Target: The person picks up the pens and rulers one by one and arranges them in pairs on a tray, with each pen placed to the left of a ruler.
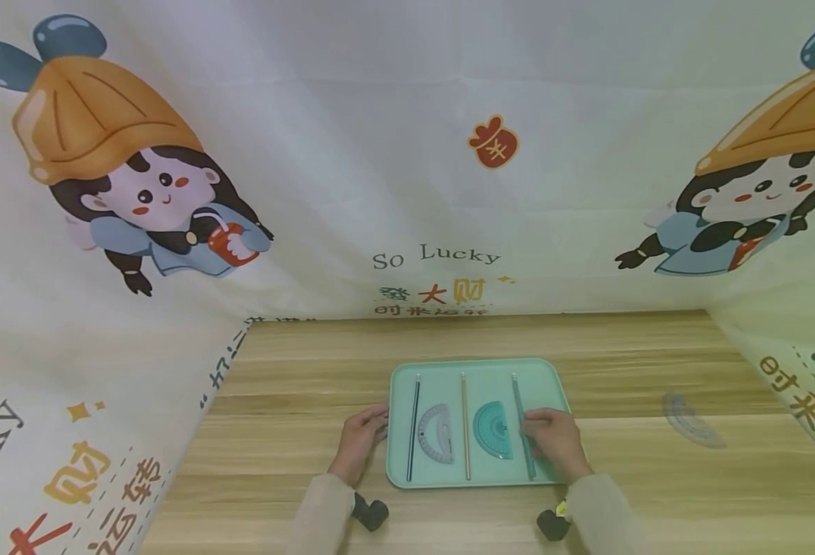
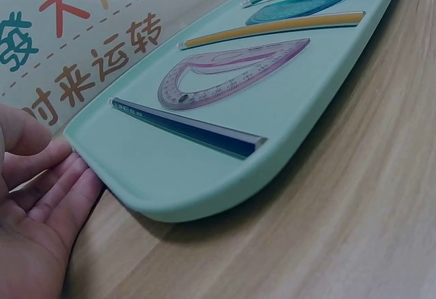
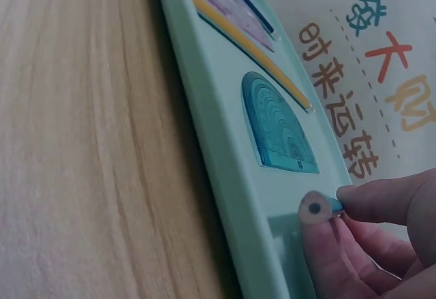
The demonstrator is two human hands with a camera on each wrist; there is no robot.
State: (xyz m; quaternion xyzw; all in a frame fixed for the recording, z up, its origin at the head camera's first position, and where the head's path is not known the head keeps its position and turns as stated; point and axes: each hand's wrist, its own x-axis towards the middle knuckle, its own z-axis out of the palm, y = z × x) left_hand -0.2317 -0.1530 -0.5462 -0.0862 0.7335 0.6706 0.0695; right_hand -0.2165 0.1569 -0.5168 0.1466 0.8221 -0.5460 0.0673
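Note:
A mint-green tray (image 1: 442, 381) holds a dark blue pencil (image 1: 414, 428), a clear purplish protractor (image 2: 235, 74), a yellow pencil (image 1: 466, 428) and a teal protractor (image 1: 493, 432), set side by side. Toward the tray's right side, my right hand (image 1: 558, 443) pinches a green pencil (image 1: 517, 393) between thumb and fingers. In the right wrist view this pencil's sharpened end (image 3: 315, 208) points at the camera. My left hand (image 2: 44, 207) is at the tray's left edge, fingers extended and fingertips against its outer side.
Another clear protractor (image 1: 690, 421) lies on the wooden table (image 1: 622, 370) to the right of the tray. A white printed cloth (image 1: 338, 154) hangs behind the table and on both sides.

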